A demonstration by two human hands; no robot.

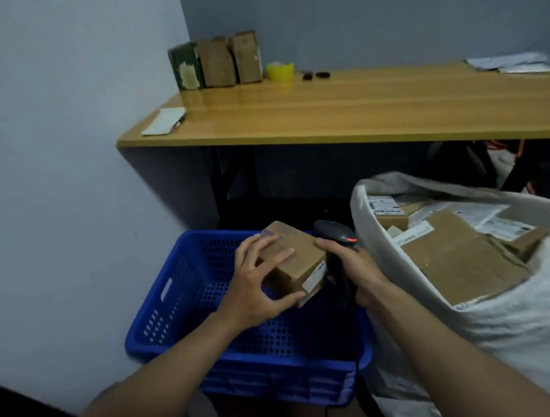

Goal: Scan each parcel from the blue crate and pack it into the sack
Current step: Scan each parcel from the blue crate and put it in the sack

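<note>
Blue crate (174, 283) on the floor against the wall, walls and bottom perforated. The bare bottom shows beneath the hands.

One parcel (291, 260), a small brown cardboard box with a white label on its near end, is held tilted in the air over the crate, clear of the bottom.

Left hand (257, 286) grips the parcel. Its fingers (270, 242) are curled over the top face and the thumb is under the near lower edge, so it is clamped on the box.

Right hand (355, 267) is wrapped round the handle of a black scanner (334, 233), just right of the parcel. One of its fingers (323, 244) reaches to the parcel's right edge. The scanner head rises above the hand, with a red light showing on it.

Sack (477, 333), white and woven, stands right of the crate and presses against it, with its mouth wide open. The packed parcels (454, 259) inside are piled near the rim. They are brown cardboard boxes at mixed angles, several with white printed labels facing up.

Table (358, 108) behind, wooden top:
- Three upright boxes (217, 63) in the back left corner, one dark green and two brown.
- A yellow tape roll (280, 71) just beside them.
- A notepad (163, 121) at the front left corner.
- Loose papers (513, 64) at the far right.
</note>
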